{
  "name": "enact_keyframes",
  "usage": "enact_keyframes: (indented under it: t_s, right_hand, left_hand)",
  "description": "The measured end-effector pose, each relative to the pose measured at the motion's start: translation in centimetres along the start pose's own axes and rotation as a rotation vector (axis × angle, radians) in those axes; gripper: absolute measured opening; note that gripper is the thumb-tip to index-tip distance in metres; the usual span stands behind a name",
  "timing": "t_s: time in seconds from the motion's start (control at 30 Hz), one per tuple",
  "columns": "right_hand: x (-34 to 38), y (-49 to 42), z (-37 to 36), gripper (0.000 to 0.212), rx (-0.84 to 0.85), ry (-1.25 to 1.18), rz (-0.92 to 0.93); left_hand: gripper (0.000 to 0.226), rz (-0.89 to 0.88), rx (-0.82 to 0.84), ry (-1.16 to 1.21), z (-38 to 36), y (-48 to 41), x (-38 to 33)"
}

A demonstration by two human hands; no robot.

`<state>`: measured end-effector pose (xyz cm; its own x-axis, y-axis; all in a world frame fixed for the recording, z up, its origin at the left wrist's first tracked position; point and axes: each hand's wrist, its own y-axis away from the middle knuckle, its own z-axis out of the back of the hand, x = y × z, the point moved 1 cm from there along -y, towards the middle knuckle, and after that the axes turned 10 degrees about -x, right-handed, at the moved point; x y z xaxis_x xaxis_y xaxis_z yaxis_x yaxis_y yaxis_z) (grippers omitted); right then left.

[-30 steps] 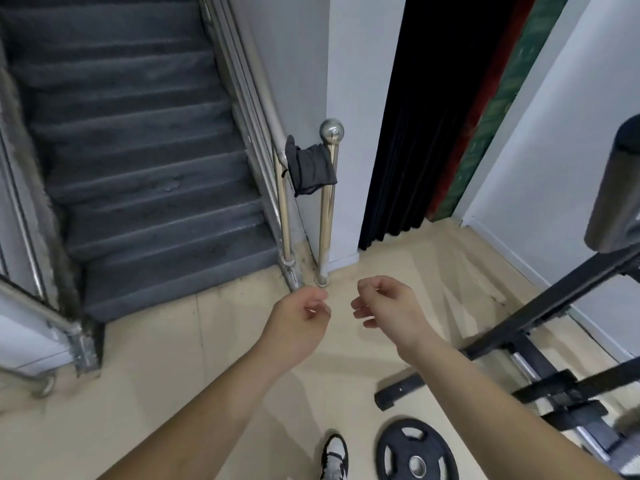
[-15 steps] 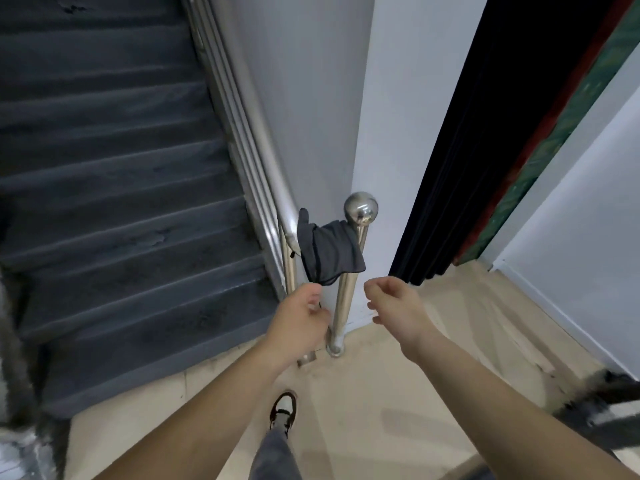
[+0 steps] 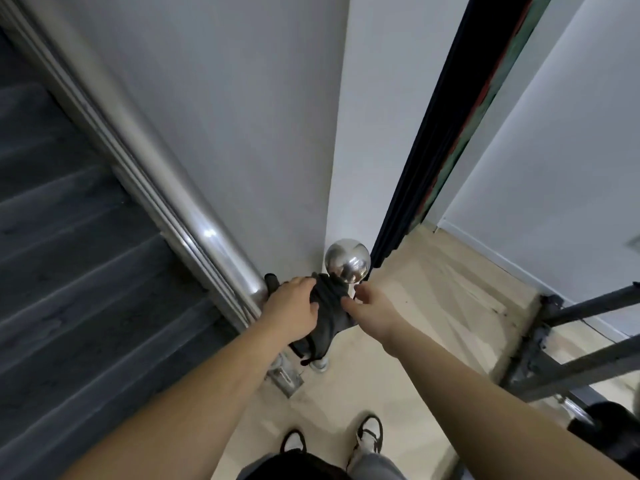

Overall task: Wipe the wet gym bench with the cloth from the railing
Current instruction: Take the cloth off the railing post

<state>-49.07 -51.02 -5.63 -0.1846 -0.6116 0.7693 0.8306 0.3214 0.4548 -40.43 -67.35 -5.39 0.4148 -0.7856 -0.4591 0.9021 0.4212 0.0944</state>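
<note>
Both hands are on the cloth (image 3: 327, 313), a dark grey rag draped over the low end of the rail (image 3: 180, 199), right where the steel handrail curls down beside the post. The left hand (image 3: 294, 311) lies over the cloth's left part, fingers curled onto the fabric near the rail's end; it looks closed on the cloth, though the palm hides the grip itself. The right hand (image 3: 369, 308) comes in from the other side, thumb and fingers pinching the cloth's right edge just under the ball (image 3: 347, 259), the shiny steel knob that tops the post. The cloth bunches between the two hands and its lower part hangs down along the post toward the floor (image 3: 433, 306).

The stairs (image 3: 69, 271), dark grey, climb away to the left of the rail. A white wall (image 3: 263, 116) rises behind the post, with a black curtain (image 3: 426, 161) to its right. At the far right stands a dark metal frame (image 3: 568, 344) of gym gear, well apart from the cloth; whether it is the bench I cannot tell. Two shoes (image 3: 369, 434) stand on the pale floor below the arms.
</note>
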Motion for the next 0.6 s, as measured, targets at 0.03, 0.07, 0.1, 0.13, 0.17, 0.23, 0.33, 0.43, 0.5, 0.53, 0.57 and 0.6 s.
enact_keyframes:
  t_s: [0.03, 0.07, 0.1, 0.13, 0.17, 0.23, 0.33, 0.43, 0.5, 0.53, 0.57, 0.6]
  right_hand:
    - [0.1, -0.4, -0.5, 0.054, 0.017, -0.005, 0.003]
    - [0.1, -0.8, -1.0, 0.048, 0.023, -0.003, -0.001]
    - [-0.1, -1.2, -1.4, 0.042, 0.014, 0.009, -0.008]
    - [-0.3, -1.5, -1.8, 0.038, -0.001, 0.026, -0.012]
    - [-0.5, -1.9, -2.1, 0.036, -0.015, 0.055, -0.015]
    - [-1.0, -2.5, -2.5, 0.032, -0.038, 0.131, -0.023]
    - [-0.9, -2.3, -2.5, 0.025, -0.183, 0.297, 0.088]
    - [1.0, -0.9, -2.0, 0.031, -0.203, 0.159, 0.161]
    - [2.7, 0.4, -1.2, 0.030, -0.100, -0.001, 0.116]
    - [3.4, 1.0, -0.8, 0.031, -0.053, -0.046, 0.114]
    - [4.3, 1.9, -0.2, 0.034, -0.010, -0.074, 0.131]
    - [5.0, 2.8, 0.4, 0.037, 0.026, -0.113, 0.149]
  left_hand:
    - [0.044, -0.006, -0.007, -0.036, -0.4, -0.2, 0.5]
    - [0.042, -0.025, -0.038, -0.074, -1.0, -0.3, 1.1]
    - [0.039, -0.045, -0.082, -0.094, -1.4, -0.1, 1.3]
    - [0.036, -0.063, -0.126, -0.090, -1.9, -0.1, 1.5]
    - [0.032, -0.081, -0.166, -0.072, -2.2, 0.0, 1.7]
    - [0.027, -0.118, -0.212, -0.007, -2.6, 0.2, 2.4]
    - [0.031, -0.201, -0.192, 0.098, -2.8, 0.7, 3.8]
    - [0.038, -0.166, -0.137, 0.271, -1.8, 1.3, 3.9]
    - [0.048, -0.072, -0.152, 0.420, -0.1, 1.2, 3.3]
    - [0.053, -0.039, -0.172, 0.467, 1.1, 1.0, 2.9]
    - [0.058, -0.034, -0.178, 0.486, 2.4, 0.9, 2.3]
    - [0.063, -0.051, -0.160, 0.490, 3.7, 0.9, 1.6]
